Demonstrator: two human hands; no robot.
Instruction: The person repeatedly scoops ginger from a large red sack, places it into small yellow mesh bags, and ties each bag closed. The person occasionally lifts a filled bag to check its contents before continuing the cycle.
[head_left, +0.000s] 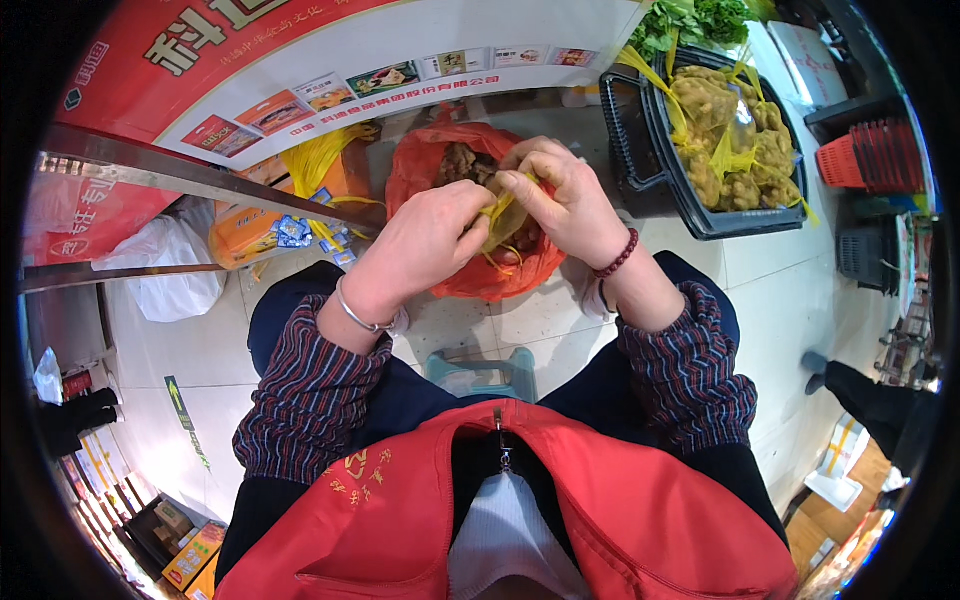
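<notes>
My left hand (424, 236) pinches one side of the mouth of a yellow mesh bag (508, 223). On the other side, my right hand (562, 196) grips the same mouth with thumb and fingers. The mesh hangs over a red plastic bag (415, 154) that stands on the floor with its top spread wide. Brown knobbly roots, apparently ginger (463, 162), lie inside the red bag. How much is in the mesh bag cannot be told, as my fingers partly cover it.
At the right, a black plastic crate (694, 223) holds several filled yellow mesh bags (701, 101). A bundle of yellow mesh (319, 169) lies on orange packages (251, 229) at the left, near a metal rail (217, 180). Beneath me is a plastic stool (517, 371). Another person's leg (862, 401) shows far right.
</notes>
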